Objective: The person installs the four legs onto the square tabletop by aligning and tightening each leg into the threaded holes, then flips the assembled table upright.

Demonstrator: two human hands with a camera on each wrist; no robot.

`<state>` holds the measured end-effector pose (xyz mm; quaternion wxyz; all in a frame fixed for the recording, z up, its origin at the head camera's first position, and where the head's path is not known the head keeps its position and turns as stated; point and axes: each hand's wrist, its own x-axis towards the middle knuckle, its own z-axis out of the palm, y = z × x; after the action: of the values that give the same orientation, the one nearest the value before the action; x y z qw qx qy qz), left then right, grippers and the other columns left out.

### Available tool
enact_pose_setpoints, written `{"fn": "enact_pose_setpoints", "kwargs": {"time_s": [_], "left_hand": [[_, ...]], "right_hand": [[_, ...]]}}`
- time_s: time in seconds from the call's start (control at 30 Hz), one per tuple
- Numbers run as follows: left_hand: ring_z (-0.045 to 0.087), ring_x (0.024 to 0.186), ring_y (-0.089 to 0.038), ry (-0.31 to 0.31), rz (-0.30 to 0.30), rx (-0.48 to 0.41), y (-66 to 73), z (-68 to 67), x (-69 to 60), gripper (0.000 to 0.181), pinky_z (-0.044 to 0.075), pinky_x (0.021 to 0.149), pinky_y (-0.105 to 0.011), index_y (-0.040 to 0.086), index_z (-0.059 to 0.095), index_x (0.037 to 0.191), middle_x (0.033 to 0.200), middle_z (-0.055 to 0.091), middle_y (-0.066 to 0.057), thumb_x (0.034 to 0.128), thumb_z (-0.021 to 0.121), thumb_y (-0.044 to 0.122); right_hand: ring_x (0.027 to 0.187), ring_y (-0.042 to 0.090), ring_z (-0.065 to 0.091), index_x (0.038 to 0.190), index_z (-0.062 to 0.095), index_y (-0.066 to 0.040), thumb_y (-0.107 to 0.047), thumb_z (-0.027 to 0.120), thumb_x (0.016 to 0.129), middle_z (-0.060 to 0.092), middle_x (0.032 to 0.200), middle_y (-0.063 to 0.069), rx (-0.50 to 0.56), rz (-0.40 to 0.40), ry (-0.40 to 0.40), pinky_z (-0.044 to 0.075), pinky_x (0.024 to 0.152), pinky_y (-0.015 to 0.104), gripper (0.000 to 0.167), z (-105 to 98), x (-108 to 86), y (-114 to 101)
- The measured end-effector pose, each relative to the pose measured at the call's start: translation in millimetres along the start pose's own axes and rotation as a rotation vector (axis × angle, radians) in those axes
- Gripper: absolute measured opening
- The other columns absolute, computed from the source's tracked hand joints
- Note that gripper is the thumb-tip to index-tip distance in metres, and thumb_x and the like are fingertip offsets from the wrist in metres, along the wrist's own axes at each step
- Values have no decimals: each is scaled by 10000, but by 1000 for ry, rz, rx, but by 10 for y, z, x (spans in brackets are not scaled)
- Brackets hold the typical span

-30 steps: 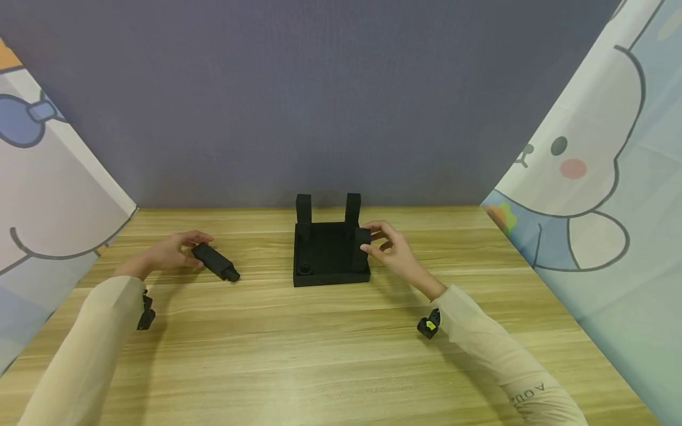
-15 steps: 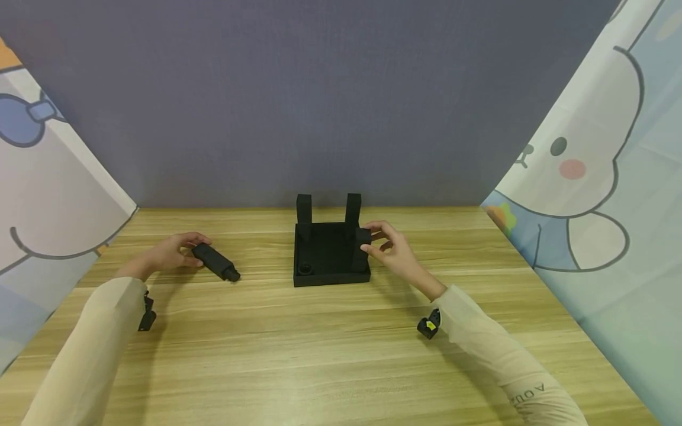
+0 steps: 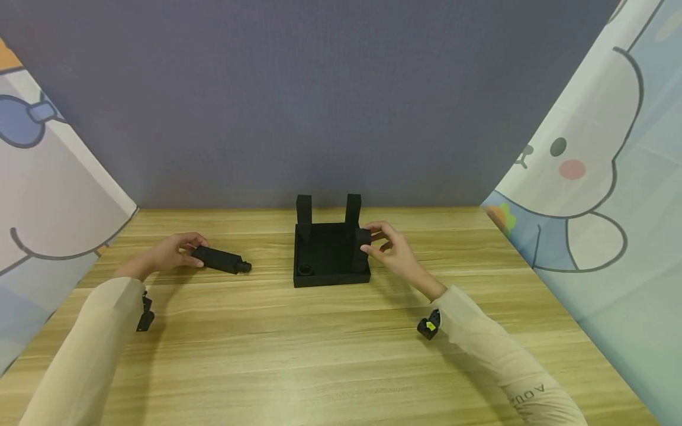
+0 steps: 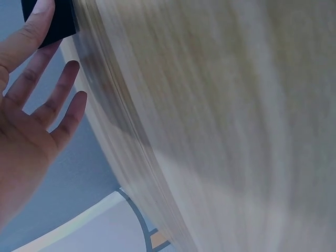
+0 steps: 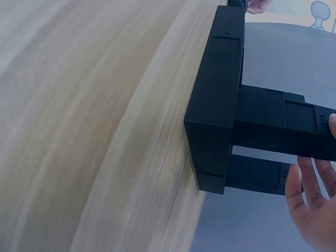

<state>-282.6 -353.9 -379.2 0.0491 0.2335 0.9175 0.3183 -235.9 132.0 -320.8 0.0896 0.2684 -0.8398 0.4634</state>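
My left hand point(image 3: 173, 253) pinches one end of a loose black post point(image 3: 217, 259), whose stepped round peg points right. In the left wrist view my thumb lies on the post's dark end point(image 4: 59, 23) and the lower fingers spread free. At the table's middle lies a square black base point(image 3: 333, 279) with a low rim. Its front-left corner shows a round socket point(image 3: 305, 268). My right hand point(image 3: 391, 248) holds the top of the upright front-right post point(image 3: 360, 251) between thumb and fingers. Two more posts stand at the back corners, left point(image 3: 304, 213) and right point(image 3: 353, 210).
The wooden table point(image 3: 298, 355) ends at a grey panel point(image 3: 319, 106) behind the base. Cartoon-printed sheets point(image 3: 591, 195) flank both sides. A small black device hangs at each wrist, one by the left sleeve point(image 3: 145, 313) and one by the right point(image 3: 428, 324).
In my left hand the loose post has turned: its peg end has swung away from me and rightward, from slanting to nearly crosswise. My right hand stays on its post.
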Motion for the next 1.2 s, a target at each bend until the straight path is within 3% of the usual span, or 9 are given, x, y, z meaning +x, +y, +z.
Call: {"fn": "enact_pose_setpoints", "kwargs": {"time_s": [0.1, 0.17, 0.27, 0.33, 0.43, 0.63, 0.97, 1.2], "left_hand": [[602, 939, -183, 30, 55, 21, 2, 1, -10, 316, 461, 846, -496, 41, 581, 975, 1022, 604, -157, 716, 758, 74], [575, 901, -34, 47, 95, 16, 10, -1, -16, 310, 494, 821, -392, 48, 584, 962, 983, 612, -117, 708, 762, 58], [527, 878, 83, 33, 142, -31, 36, -16, -27, 306, 499, 771, -253, 38, 570, 960, 961, 605, -65, 715, 753, 40], [523, 889, 89, 13, 146, -67, 54, -30, -31, 306, 485, 750, -203, 33, 557, 968, 973, 592, -29, 727, 745, 43], [529, 907, 70, -15, 130, -101, 77, -50, -27, 301, 498, 728, -215, 40, 546, 982, 1009, 567, 9, 748, 734, 61], [545, 913, 49, -43, 69, -162, 134, -74, -10, 293, 523, 728, -263, 42, 537, 1032, 1054, 542, -44, 792, 701, 81], [566, 910, 43, 35, 50, -149, 290, -84, 28, 369, 490, 770, -168, 50, 551, 1110, 1097, 535, -89, 791, 712, 141], [590, 891, 45, 66, 33, -182, 343, -63, 74, 410, 512, 738, -183, 57, 528, 1137, 1106, 521, 21, 789, 718, 162]], "right_hand": [[965, 355, 574, 1171, 523, 33, -29, 651, 829, 554, 1168, 210, 1, 2, 1, 477, 687, 414, 371, 3, 0, 2], [966, 354, 573, 1172, 523, 33, -28, 650, 829, 555, 1167, 208, 3, 2, 2, 477, 686, 410, 370, 3, 0, 4], [966, 353, 572, 1172, 520, 42, -25, 648, 829, 554, 1166, 211, 6, -3, 2, 479, 683, 409, 372, 3, -1, 11], [965, 351, 571, 1172, 519, 45, -23, 647, 830, 553, 1167, 211, 8, -7, 2, 479, 680, 410, 371, 3, -1, 15], [964, 355, 570, 1169, 519, 47, -20, 647, 829, 551, 1167, 215, 11, -15, 2, 481, 674, 405, 370, 5, 0, 20], [969, 352, 570, 1168, 517, 41, -14, 643, 831, 548, 1171, 212, 13, -17, 1, 469, 658, 252, 364, 4, 3, 24], [963, 358, 566, 1169, 507, 79, -18, 646, 829, 545, 1170, 217, 17, -14, -3, 456, 653, 223, 379, 1, 7, 25], [965, 352, 571, 1168, 519, 40, -21, 646, 830, 549, 1171, 213, 7, -16, -3, 459, 656, 224, 367, -1, 6, 23]]}}
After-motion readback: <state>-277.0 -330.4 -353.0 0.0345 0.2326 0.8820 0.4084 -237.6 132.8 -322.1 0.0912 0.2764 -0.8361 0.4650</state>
